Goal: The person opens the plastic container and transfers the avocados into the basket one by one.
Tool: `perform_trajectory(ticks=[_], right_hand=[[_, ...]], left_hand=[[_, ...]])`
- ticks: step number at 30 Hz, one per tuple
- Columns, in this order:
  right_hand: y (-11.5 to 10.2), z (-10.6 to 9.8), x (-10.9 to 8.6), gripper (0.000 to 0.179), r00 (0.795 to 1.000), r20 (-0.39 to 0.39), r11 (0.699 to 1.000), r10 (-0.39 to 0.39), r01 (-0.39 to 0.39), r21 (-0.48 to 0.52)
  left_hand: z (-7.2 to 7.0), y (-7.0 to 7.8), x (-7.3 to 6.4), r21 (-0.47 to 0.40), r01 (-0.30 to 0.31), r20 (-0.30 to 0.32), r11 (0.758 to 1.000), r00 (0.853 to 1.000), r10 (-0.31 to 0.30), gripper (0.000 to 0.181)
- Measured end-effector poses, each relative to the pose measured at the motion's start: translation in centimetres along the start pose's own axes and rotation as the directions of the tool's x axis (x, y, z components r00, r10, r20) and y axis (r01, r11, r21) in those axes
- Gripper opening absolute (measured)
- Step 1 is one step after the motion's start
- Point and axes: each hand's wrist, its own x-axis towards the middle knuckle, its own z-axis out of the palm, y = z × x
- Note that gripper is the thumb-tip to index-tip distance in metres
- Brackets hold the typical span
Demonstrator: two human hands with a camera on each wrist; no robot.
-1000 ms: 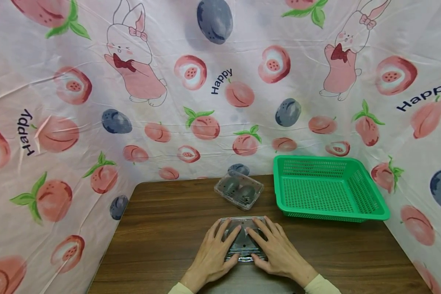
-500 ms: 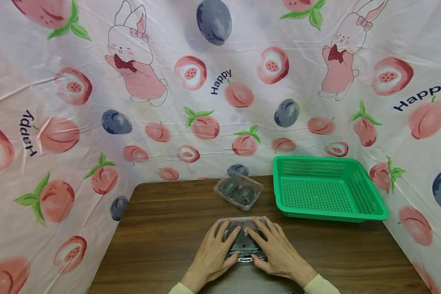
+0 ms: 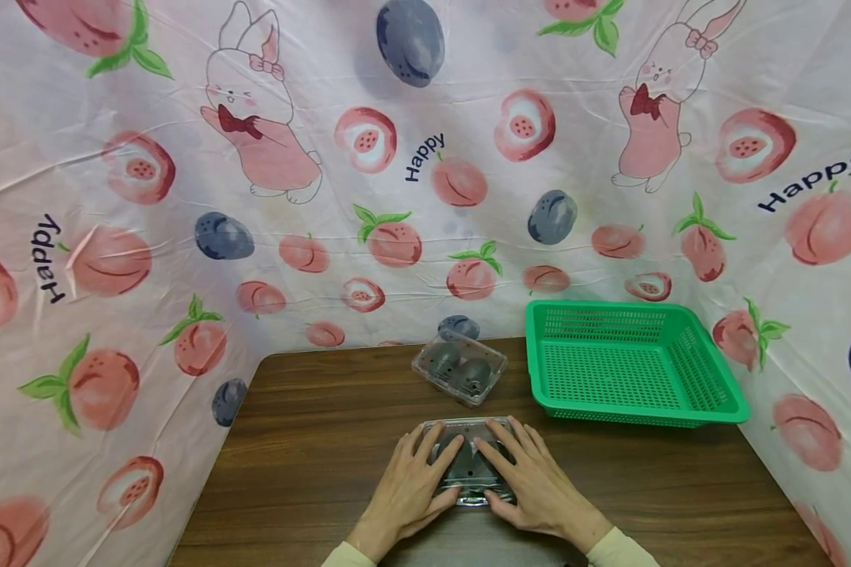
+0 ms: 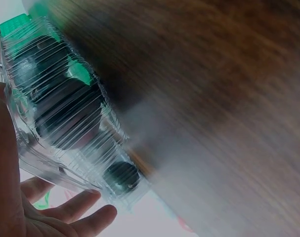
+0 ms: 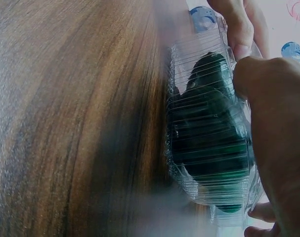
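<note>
A clear plastic clamshell box point(image 3: 470, 465) with its lid down lies at the front middle of the table, dark green avocado-like fruits point(image 5: 209, 128) inside it. My left hand point(image 3: 410, 490) rests on the box's left half, fingers spread over the lid and thumb at the front edge. On the right half lies my right hand point(image 3: 542, 490) in the same way, its index fingertip close to the left one. In the left wrist view, the ribbed wall of the box point(image 4: 65, 98) shows beside the left fingers. Both palms hide the box's sides in the head view.
Behind the hands stands a second clear clamshell box point(image 3: 461, 368), turned at an angle, with two dark oval fruits. A green plastic basket point(image 3: 641, 413) sits at the back right of the wooden table point(image 3: 312, 441). A printed cloth point(image 3: 425, 236) hangs round the table's back and sides.
The left thumb and wrist have shifted very slightly at the front of the box. Both hands stay on the lid, and the boxes and basket keep their places.
</note>
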Motion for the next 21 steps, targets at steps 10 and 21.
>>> perform_trajectory(ticks=[10, 21], right_hand=[[0.13, 0.05, -0.08, 0.089, 1.0, -0.001, 1.0, -0.018, 0.018, 0.001], [0.12, -0.05, -0.06, 0.089, 1.0, 0.026, 0.999, 0.001, -0.002, 0.042]], left_hand=[[-0.66, -0.36, 0.45, -0.02, -0.001, 0.032, 1.0, 0.999, 0.001, 0.069], [-0.76, -0.43, 0.5, -0.047, 0.006, 0.049, 0.999, 0.999, -0.003, 0.063]])
